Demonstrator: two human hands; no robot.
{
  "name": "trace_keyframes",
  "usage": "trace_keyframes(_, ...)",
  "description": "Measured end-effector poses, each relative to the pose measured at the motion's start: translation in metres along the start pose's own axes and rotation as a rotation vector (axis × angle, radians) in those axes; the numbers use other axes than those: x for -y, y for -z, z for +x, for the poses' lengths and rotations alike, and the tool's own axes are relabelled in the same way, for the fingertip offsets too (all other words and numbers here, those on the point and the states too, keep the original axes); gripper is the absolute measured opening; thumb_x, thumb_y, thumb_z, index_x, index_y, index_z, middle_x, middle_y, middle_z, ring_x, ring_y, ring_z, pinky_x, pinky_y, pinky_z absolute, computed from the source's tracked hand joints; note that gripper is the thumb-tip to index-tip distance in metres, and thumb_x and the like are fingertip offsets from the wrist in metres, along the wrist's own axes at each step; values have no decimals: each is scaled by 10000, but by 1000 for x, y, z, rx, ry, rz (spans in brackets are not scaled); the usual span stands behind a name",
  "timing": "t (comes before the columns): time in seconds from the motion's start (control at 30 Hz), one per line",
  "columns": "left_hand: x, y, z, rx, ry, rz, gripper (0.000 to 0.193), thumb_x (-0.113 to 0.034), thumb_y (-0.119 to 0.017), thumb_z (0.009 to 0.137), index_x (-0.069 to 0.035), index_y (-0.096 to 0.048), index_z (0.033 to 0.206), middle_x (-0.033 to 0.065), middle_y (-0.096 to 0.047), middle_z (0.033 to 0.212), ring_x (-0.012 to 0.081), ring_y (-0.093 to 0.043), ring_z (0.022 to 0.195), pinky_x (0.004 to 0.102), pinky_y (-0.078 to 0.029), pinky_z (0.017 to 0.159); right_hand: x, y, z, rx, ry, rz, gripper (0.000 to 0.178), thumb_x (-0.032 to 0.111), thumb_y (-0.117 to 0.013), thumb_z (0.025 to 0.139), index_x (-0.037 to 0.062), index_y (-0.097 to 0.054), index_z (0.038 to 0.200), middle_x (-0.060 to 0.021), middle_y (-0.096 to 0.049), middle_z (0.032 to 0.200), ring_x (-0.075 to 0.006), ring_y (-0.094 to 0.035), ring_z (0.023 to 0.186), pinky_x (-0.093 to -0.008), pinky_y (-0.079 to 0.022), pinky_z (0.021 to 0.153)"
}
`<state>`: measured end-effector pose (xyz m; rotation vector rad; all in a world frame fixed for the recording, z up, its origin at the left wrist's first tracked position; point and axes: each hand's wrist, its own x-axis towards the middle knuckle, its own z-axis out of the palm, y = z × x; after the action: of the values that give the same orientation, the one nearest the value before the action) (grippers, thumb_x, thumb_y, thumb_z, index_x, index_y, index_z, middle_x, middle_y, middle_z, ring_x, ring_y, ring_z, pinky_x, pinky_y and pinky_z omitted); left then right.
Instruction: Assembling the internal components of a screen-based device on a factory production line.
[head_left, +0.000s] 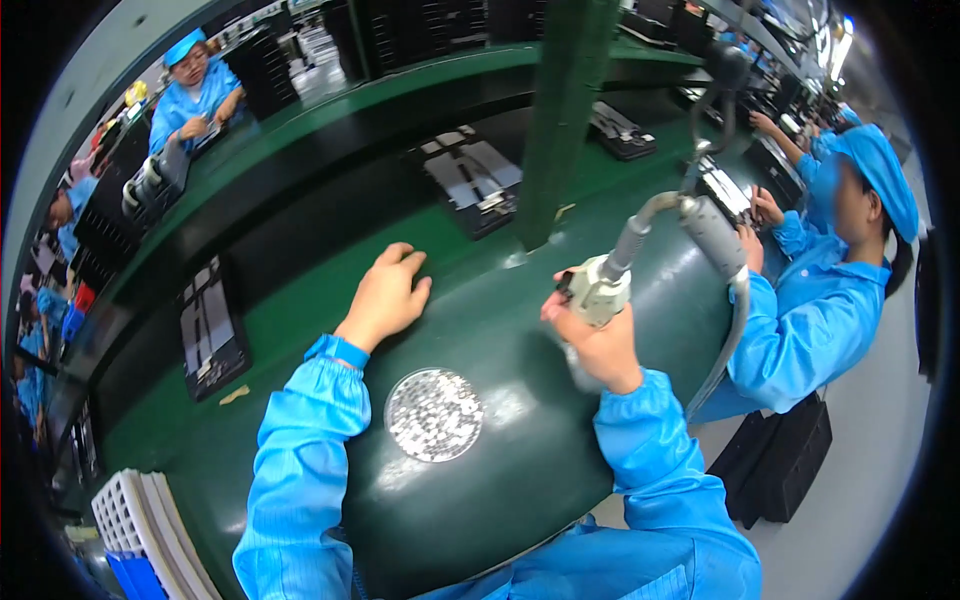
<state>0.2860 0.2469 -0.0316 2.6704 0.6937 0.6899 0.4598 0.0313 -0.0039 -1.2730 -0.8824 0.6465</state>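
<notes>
My right hand (pixel 605 345) is wrapped round a cream electric screwdriver (pixel 603 290), which hangs from a jointed grey arm and cable. Its lower end is blurred and partly behind the hand. Out over the green bench, my left hand (pixel 385 298) holds nothing, its fingers apart and pointing away from me. Between my forearms lies a round clear dish (pixel 389 432) full of small shiny metal pieces (pixel 435 412). Beyond my left hand a black tray with a flat device (pixel 470 180) rests on the green strip; a similar black tray (pixel 210 330) lies to its left.
A green post (pixel 568 120) rises just beyond the bench middle. A grey cable (pixel 735 345) loops down at right, near a co-worker (pixel 820 290) in blue. White gridded trays (pixel 140 520) stand at lower left. Another black tray (pixel 622 130) lies behind the post.
</notes>
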Motion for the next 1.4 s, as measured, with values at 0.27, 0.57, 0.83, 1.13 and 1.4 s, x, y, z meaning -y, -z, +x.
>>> trace_keyframes(0.27,12,-79,103,41,-79,165,576,-360,-694,778,-44,-527,1230,222,-414,1342,419,-354,1280,512,-386,992,2,-2,-5,22,143,-203,304,33,-646,742,35,-611,1044,-64,-647,863,-147,-619,790,-295,-497,702)
trace_keyframes(0.57,20,-55,117,274,-82,371,720,-105,-706,648,-79,-403,1301,201,-446,1309,506,-464,1170,483,-525,841,-4,2,-2,-10,275,-194,318,31,-620,710,51,-604,1027,-138,-671,824,-260,-677,730,-330,-522,655)
trace_keyframes(0.83,18,32,-17,-40,-8,368,745,9,-613,618,-146,-450,1328,156,-486,1327,413,-503,1167,462,-507,866,-19,5,-3,-72,283,-141,268,68,-659,724,20,-636,986,-15,-640,764,-87,-566,679,-264,-474,619)
trace_keyframes(1.13,-91,84,-229,18,183,688,487,-49,-585,780,-118,-552,1261,155,-496,1321,452,-472,1183,497,-453,808,-13,2,-10,29,174,60,351,-32,-561,764,-46,-505,1110,-78,-572,759,-153,-556,620,-295,-480,589)
trace_keyframes(1.4,-117,100,-257,317,333,399,488,-1,-565,785,-34,-515,1269,211,-427,1372,463,-428,1226,548,-368,986,-8,-30,-18,110,181,-21,332,34,-556,791,-50,-526,1111,-87,-555,705,-184,-525,594,-376,-457,660)
